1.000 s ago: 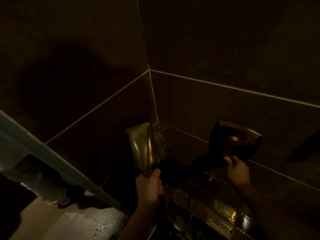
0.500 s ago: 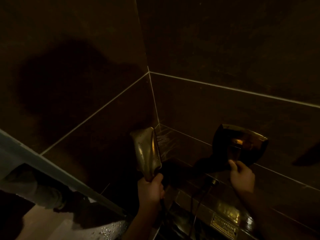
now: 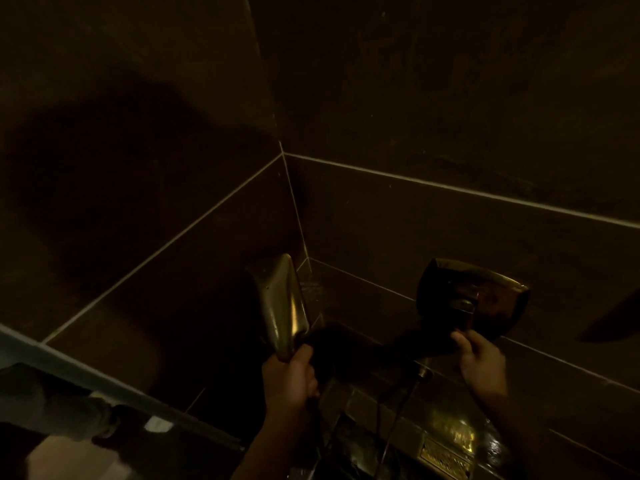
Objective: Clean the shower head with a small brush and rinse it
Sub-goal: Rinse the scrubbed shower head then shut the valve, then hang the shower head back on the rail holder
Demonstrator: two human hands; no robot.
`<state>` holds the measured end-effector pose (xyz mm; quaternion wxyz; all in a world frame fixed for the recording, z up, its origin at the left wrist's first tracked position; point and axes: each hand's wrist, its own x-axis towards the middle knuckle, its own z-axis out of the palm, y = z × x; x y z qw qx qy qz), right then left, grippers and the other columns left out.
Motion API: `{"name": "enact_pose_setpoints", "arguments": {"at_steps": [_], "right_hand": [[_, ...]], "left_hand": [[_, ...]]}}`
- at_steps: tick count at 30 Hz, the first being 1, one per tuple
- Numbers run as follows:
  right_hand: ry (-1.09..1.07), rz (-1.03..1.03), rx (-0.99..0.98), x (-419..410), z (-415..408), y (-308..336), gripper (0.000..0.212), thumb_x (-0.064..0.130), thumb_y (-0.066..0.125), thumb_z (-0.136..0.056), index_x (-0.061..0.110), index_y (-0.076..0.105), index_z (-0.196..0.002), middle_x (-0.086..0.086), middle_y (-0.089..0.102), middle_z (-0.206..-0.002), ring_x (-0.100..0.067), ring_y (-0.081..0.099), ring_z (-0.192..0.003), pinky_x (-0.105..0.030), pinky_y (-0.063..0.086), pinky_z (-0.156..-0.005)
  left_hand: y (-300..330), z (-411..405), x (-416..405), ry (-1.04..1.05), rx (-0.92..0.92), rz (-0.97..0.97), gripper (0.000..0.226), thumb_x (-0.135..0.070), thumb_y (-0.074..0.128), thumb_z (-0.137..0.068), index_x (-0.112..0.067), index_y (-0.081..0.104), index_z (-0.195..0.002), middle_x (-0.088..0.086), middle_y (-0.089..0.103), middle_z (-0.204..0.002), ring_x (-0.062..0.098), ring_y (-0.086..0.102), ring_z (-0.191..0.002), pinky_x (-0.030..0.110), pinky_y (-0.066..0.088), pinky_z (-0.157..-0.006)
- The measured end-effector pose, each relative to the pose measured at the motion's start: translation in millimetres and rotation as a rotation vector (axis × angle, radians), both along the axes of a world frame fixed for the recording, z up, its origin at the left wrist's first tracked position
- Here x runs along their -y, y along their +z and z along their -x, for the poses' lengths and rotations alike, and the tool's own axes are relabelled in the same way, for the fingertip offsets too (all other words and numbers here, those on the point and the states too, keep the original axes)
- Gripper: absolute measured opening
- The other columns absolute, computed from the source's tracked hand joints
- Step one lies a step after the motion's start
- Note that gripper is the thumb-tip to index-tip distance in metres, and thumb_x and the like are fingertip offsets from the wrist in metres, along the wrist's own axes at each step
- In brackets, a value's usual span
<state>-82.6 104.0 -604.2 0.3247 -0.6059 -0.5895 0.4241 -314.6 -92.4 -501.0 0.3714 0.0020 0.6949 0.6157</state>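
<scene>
In a dim shower corner my left hand grips the handle of a metal hand shower head, which points up with its spray face turned right toward the corner. Faint water marks show on the tile beside it. My right hand is at the lever of the round wall tap plate, fingertips pinching its lower end. No brush is visible.
Dark brown tiled walls meet in a corner behind the shower head. A hose hangs below the tap. A floor drain grate lies at the bottom right. A glass partition edge runs along the lower left.
The water spray seen beside the shower head earlier has faded to almost nothing. My right hand stays at the tap lever; both hands sit slightly lower in view.
</scene>
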Motion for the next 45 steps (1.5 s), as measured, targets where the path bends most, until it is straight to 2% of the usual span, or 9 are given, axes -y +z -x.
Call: {"name": "enact_pose_setpoints", "arguments": {"at_steps": [11,16,22,25,31,35,40,43,45], "right_hand": [[0.096,0.118,-0.192,2,5,11,0.011,0.022,0.056,-0.095,0.02,0.066,-0.096,-0.002,0.066,-0.102,-0.028,0.063,-0.097,-0.055,0.053,-0.087],[0.129,0.219,-0.168,-1,-12,36,0.019,0.015,0.062,-0.091,-0.003,0.065,-0.086,-0.019,0.068,-0.099,-0.029,0.064,-0.097,-0.048,0.05,-0.085],[0.252,0.197,0.239,36,-41,69,0.04,0.015,0.063,-0.091,0.013,0.054,-0.131,-0.013,0.062,-0.124,-0.027,0.062,-0.102,-0.037,0.05,-0.079],[0.364,0.278,0.072,83,-51,103,0.038,0.016,0.07,-0.086,0.012,0.057,-0.121,-0.012,0.067,-0.113,-0.028,0.066,-0.099,-0.044,0.052,-0.086],[0.524,0.282,-0.199,181,-84,207,0.027,0.016,0.043,-0.102,0.022,0.069,-0.109,0.005,0.073,-0.102,-0.007,0.067,-0.098,-0.02,0.052,-0.083],[0.397,0.173,-0.235,208,-138,252,0.023,0.02,0.047,-0.1,0.024,0.068,-0.108,0.005,0.074,-0.099,0.007,0.065,-0.094,-0.008,0.048,-0.08],[0.287,0.076,-0.19,224,-196,256,0.04,0.027,0.057,-0.095,0.055,0.042,-0.119,0.028,0.06,-0.118,0.012,0.054,-0.112,-0.016,0.042,-0.098],[0.21,0.062,-0.153,225,-232,264,0.038,0.021,0.059,-0.093,0.049,0.043,-0.113,0.027,0.057,-0.111,0.01,0.054,-0.104,-0.012,0.042,-0.082],[0.148,0.09,-0.13,223,-256,275,0.033,0.02,0.061,-0.092,0.036,0.05,-0.118,0.018,0.062,-0.108,0.003,0.059,-0.098,-0.019,0.047,-0.083]], "left_hand": [[25,-13,8,-0.051,-0.036,-0.017,0.029,-0.004,0.06,-0.094,-0.01,0.048,-0.068,0.002,0.033,-0.044,0.011,0.029,-0.033,0.025,0.027,-0.038],[57,-29,18,-0.191,-0.063,-0.061,0.015,-0.007,0.062,-0.095,-0.007,0.053,-0.083,0.004,0.035,-0.05,0.013,0.032,-0.037,0.026,0.03,-0.042],[87,-55,22,-0.39,-0.061,-0.162,0.018,-0.022,0.068,-0.094,-0.009,0.058,-0.101,0.003,0.05,-0.054,0.015,0.046,-0.046,0.029,0.041,-0.047],[103,-82,19,-0.484,0.026,-0.263,0.02,-0.023,0.059,-0.099,-0.01,0.057,-0.114,0.005,0.058,-0.063,0.018,0.053,-0.053,0.033,0.046,-0.058],[137,-170,12,-0.706,0.059,-0.409,0.022,-0.013,0.053,-0.103,-0.011,0.058,-0.124,0.006,0.068,-0.082,0.018,0.065,-0.074,0.034,0.055,-0.07],[152,-229,10,-0.86,-0.054,-0.367,0.024,-0.019,0.06,-0.1,-0.023,0.07,-0.122,0.002,0.076,-0.11,0.018,0.071,-0.105,0.037,0.056,-0.093],[163,-297,17,-1.058,-0.276,-0.356,0.01,-0.024,0.066,-0.097,-0.022,0.075,-0.099,0.002,0.076,-0.093,0.013,0.073,-0.09,0.031,0.057,-0.081],[174,-317,8,-1.302,-0.576,-0.203,0.017,-0.037,0.063,-0.097,-0.023,0.071,-0.091,-0.004,0.068,-0.083,0.004,0.065,-0.073,0.025,0.052,-0.069],[192,-321,-6,-1.396,-0.826,-0.087,0.021,-0.046,0.061,-0.095,-0.03,0.068,-0.106,-0.007,0.065,-0.104,0.006,0.063,-0.093,0.027,0.054,-0.082]]}}
